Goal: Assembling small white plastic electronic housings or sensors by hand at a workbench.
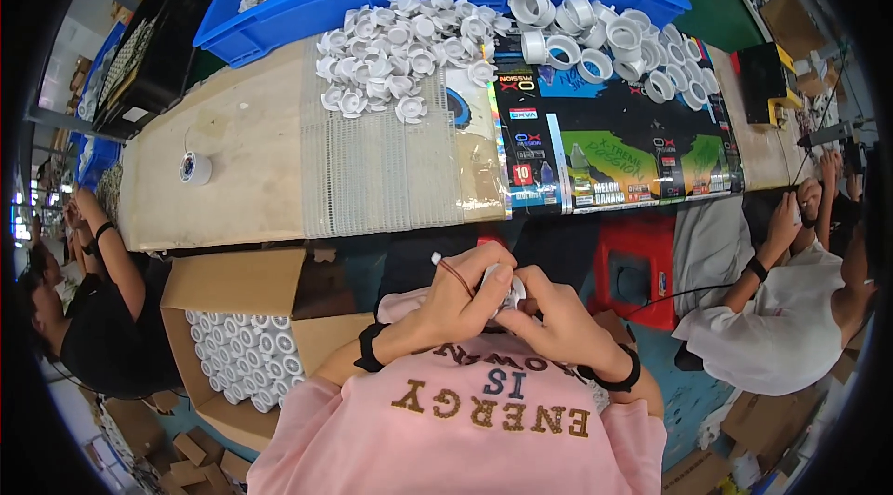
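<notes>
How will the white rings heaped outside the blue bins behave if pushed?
The white rings may roll: round walls, several tilted. Probably light for their size, being hollow. Loosely stacked, so the heap could slump.

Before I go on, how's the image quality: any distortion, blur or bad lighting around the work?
Head view: fisheye bending toward the blacked-out rim, with the person in white at right leaning; head view: left hand and right hand fairly crisp, fingers partly hiding the white part; head view: tabletop brightly lit, darker beneath.
</notes>
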`<state>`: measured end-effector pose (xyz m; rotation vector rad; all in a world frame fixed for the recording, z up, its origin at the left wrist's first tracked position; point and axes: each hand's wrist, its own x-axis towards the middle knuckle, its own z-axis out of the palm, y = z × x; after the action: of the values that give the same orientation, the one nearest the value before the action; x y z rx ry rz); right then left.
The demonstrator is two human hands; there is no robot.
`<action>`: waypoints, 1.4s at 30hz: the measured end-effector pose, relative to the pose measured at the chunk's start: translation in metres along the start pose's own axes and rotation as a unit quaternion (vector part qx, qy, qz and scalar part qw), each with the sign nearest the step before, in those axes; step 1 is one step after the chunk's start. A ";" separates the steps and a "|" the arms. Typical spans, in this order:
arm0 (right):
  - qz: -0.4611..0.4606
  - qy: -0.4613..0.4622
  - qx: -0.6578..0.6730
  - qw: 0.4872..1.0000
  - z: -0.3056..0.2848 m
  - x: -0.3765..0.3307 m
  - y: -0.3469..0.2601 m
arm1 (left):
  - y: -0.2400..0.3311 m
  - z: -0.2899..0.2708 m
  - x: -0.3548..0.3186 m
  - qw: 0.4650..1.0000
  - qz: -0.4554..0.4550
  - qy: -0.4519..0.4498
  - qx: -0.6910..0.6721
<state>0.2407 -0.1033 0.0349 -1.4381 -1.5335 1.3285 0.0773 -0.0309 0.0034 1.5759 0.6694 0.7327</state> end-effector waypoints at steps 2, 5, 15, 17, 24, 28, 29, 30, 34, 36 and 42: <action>0.045 -0.026 0.076 0.996 -0.001 -0.001 0.004 | 0.004 0.002 -0.001 0.999 0.034 0.005 0.024; 0.149 -0.088 0.382 0.908 0.003 0.003 0.013 | 0.009 0.000 0.001 0.990 0.111 0.002 0.089; 0.246 -0.094 0.544 0.797 0.015 -0.004 0.012 | 0.008 0.001 0.003 0.962 0.211 -0.041 0.169; 0.215 -0.066 0.473 0.852 0.015 -0.005 0.011 | 0.008 0.002 0.002 0.957 0.221 -0.048 0.181; 0.236 -0.085 0.576 0.778 0.007 -0.009 0.008 | 0.011 0.005 0.004 0.966 0.206 -0.034 0.155; 0.182 -0.087 0.416 0.887 0.008 -0.014 0.010 | 0.009 0.004 0.003 0.971 0.185 -0.075 0.132; 0.153 -0.085 0.391 0.904 0.008 -0.017 0.013 | 0.009 0.005 0.002 0.971 0.185 -0.079 0.132; 0.153 -0.084 0.394 0.902 0.009 -0.020 0.012 | 0.010 0.006 0.001 0.973 0.180 -0.082 0.119; 0.033 -0.017 0.254 0.967 0.008 -0.033 0.014 | 0.016 0.011 0.001 0.978 0.162 -0.114 0.070; -0.010 0.011 0.174 0.985 0.006 -0.040 0.014 | 0.015 0.012 0.001 0.976 0.147 -0.141 0.076; 0.070 0.024 0.234 0.969 0.016 -0.056 0.023 | 0.019 0.016 -0.004 0.973 0.080 -0.191 0.102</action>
<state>0.2441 -0.1640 0.0188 -1.2762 -1.0080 1.5971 0.0874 -0.0460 0.0209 1.9119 0.3435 0.4654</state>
